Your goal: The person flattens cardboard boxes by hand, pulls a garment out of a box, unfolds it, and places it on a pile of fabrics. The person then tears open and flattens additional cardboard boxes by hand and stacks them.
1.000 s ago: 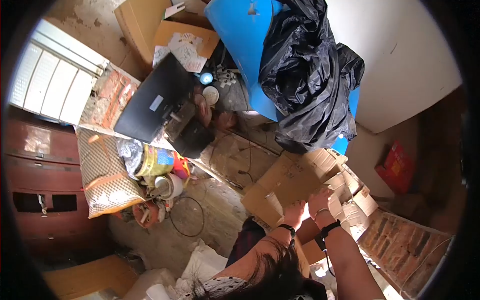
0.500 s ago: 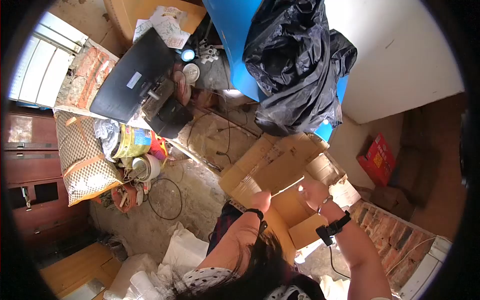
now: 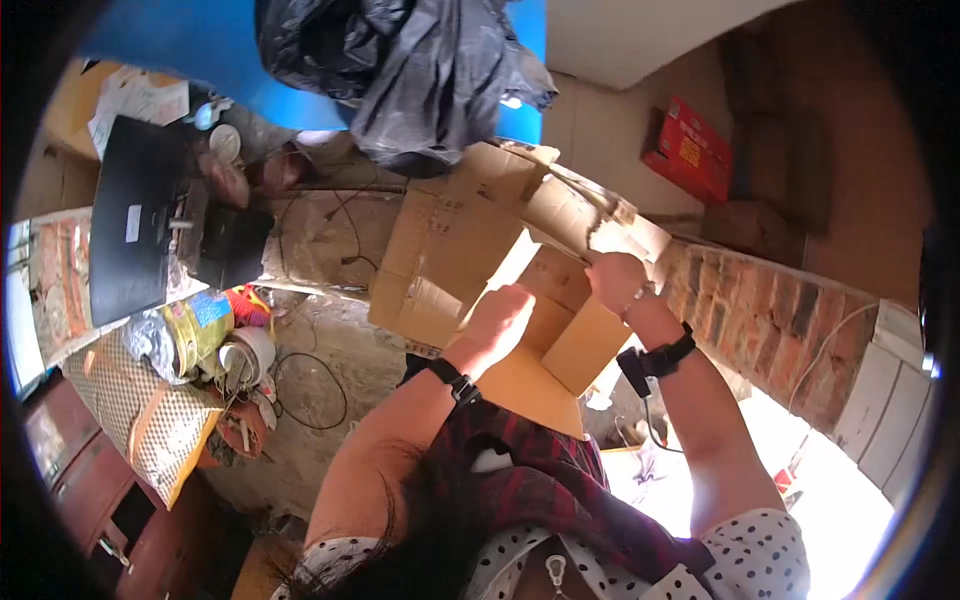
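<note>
An open cardboard box (image 3: 565, 345) stands in front of my body with its flaps spread. A wide flap (image 3: 455, 235) leans out to the far left, printed and partly torn. My left hand (image 3: 498, 322) is closed at the box's left edge, a black watch strap on its wrist. At the far right edge, my right hand (image 3: 617, 282) has its fingers curled over the cardboard. A bracelet and a black strapped device with a cable are on that arm. Both hands' fingertips are partly hidden.
Beyond the box, a black plastic bag (image 3: 430, 85) hangs over a blue container (image 3: 205, 50). A monitor (image 3: 138, 220), a yellow bucket (image 3: 195, 330) and a checked sack (image 3: 145, 410) stand left. A brick wall (image 3: 765, 325) and red carton (image 3: 690, 150) are on the right.
The view has swung right, so the surroundings shift left. My left hand has risen relative to the box edge. My right hand stays at the box's far right edge.
</note>
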Demonstrator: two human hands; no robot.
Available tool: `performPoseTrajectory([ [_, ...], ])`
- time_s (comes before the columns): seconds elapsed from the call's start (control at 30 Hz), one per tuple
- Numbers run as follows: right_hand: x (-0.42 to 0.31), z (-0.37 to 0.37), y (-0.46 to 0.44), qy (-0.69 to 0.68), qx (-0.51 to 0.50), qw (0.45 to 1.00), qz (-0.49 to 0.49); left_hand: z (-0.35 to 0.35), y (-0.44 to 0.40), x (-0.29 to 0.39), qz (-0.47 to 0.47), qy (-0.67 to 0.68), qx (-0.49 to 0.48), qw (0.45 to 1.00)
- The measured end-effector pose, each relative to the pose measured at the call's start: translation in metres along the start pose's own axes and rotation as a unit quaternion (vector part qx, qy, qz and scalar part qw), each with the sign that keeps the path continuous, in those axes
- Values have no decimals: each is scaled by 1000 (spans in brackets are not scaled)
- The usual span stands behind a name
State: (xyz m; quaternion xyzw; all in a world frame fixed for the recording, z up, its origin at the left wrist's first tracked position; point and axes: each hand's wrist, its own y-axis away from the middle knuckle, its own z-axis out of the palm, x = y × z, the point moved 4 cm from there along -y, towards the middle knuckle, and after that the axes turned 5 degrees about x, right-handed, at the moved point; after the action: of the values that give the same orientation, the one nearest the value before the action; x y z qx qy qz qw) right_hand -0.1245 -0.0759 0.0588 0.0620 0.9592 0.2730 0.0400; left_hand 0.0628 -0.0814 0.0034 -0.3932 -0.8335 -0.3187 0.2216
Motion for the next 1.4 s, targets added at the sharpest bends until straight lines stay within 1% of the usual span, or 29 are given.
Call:
performPoseTrajectory([
  [0.07, 2, -5, 1, -26, 1, 1000, 5, 15, -10, 22, 144, -47, 75, 986],
  [0.1, 1, -11, 2, -49, 3, 999, 2, 23, -14, 25, 152, -77, 80, 982],
  [0.13, 0, -17, 2, -52, 5, 999, 9, 33, -33, 29, 248, -201, 116, 941],
  [0.17, -7, -27, 4, -50, -14, 998, -20, 44, -48, 23, 256, -201, 114, 939],
  [0.2, -8, -31, 5, -47, -33, 997, -50, 59, -61, 18, 272, -323, 49, 905],
  [0.23, -3, -22, 3, -58, -28, 996, -65, 74, -71, 12, 281, -438, -15, 854],
  [0.27, -2, -25, 4, -60, -28, 996, -61, 82, -75, 9, 284, -545, -79, 785],
  [0.37, -6, -38, 8, -18, -69, 995, -76, 84, -72, 18, 304, -544, -66, 779],
  [0.43, -2, -42, 12, -21, -41, 996, -75, 82, -69, 30, 328, -540, -54, 773],
  [0.47, 0, -45, 15, -19, -15, 997, -79, 71, -67, 36, 394, -498, 20, 773],
  [0.53, 5, -58, 23, -24, -14, 997, -70, 54, -61, 40, 528, -312, 176, 770],
  [0.57, 8, -65, 28, -26, -12, 997, -69, 13, -48, 60, 479, -188, -25, 857],
  [0.6, 12, -70, 33, -33, -10, 998, -62, -26, -32, 80, 503, -109, 30, 857],
  [0.67, 19, -76, 47, -58, 17, 995, -78, -68, -14, 92, 509, -51, 49, 858],
  [0.73, 29, -74, 57, -66, 22, 996, -64, -107, 1, 96, 512, -98, 98, 847],
  [0.8, 39, -69, 66, -67, 23, 996, -58, -128, 10, 91, 498, -83, 137, 852],
  [0.87, 42, -61, 69, -36, 2, 998, -60, -133, 10, 80, 479, -95, 139, 861],
  [0.97, 40, -49, 72, -66, -4, 997, -48, -138, 11, 60, 419, -111, 104, 895],
  [1.03, 33, -36, 71, -92, 15, 993, -71, -137, 16, 59, 387, -99, 90, 913],
  [1.1, 28, -34, 71, -97, -9, 994, -53, -149, 18, 59, 214, -122, 223, 943],
  [1.13, 28, -32, 71, -97, -29, 994, -32, -144, 21, 54, 213, -122, 220, 944],
  [1.17, 29, -26, 71, -99, -32, 994, -33, -133, 21, 33, 91, -4, 182, 979],
  [1.2, 35, -22, 72, -107, 33, 993, -32, -116, 22, 11, -34, 114, 140, 983],
  [1.23, 38, -23, 74, -114, 98, 988, -32, -98, 25, -10, -64, 108, 168, 978],
  [1.27, 35, -25, 77, -113, 96, 988, -31, -92, 26, -12, -64, 110, 167, 978],
  [1.3, 27, -44, 89, -120, 277, 952, -59, -88, 25, -14, -66, 149, 165, 973],
  [1.33, 19, -57, 109, -122, 449, 881, -85, -85, 24, -14, -66, 188, 163, 966],
  [1.37, 8, -9, 113, -425, 275, 854, -116, -89, 22, -8, -76, 197, 146, 966],
  [1.4, -10, 40, 122, -677, 69, 721, -131, -92, 22, -1, -75, 200, 145, 966],
])
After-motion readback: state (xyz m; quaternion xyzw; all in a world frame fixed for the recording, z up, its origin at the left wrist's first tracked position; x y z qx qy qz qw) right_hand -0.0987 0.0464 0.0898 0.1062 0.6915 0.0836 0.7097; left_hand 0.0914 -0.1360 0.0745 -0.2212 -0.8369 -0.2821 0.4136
